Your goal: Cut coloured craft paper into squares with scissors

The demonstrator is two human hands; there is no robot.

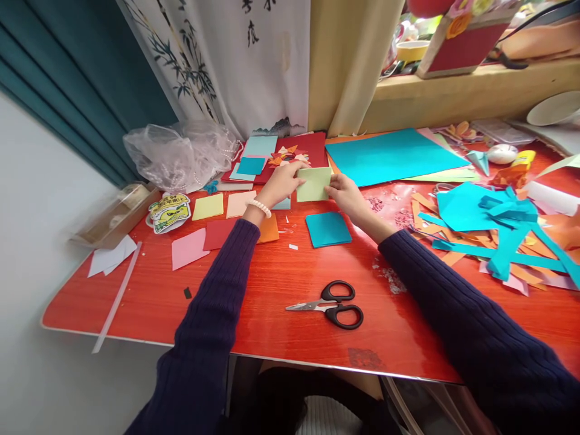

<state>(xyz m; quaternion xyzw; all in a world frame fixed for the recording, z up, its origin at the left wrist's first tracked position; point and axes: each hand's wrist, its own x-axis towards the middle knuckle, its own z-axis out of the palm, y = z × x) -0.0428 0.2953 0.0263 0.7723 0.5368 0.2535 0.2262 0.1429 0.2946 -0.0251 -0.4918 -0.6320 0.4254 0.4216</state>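
Note:
A light green paper square point(314, 185) is held up between my two hands above the far middle of the red table. My left hand point(286, 179) grips its left edge, fingers closed on it. On the opposite edge, my right hand point(343, 192) pinches the paper near its lower corner. Just below lies a stack of blue paper squares point(328, 229). Under my left forearm sit an orange square point(268, 229) and a red square point(217, 234), both partly hidden. Black-handled scissors point(333, 305) rest closer to me, blades pointing left.
Yellow point(208, 206) and pink point(189, 248) paper squares lie to the left. Large blue sheets point(394, 156) are at the back. Blue and orange paper scraps point(502, 223) cover the right side. A clear plastic bag point(179, 157) and a cardboard box point(115, 217) stand at the far left.

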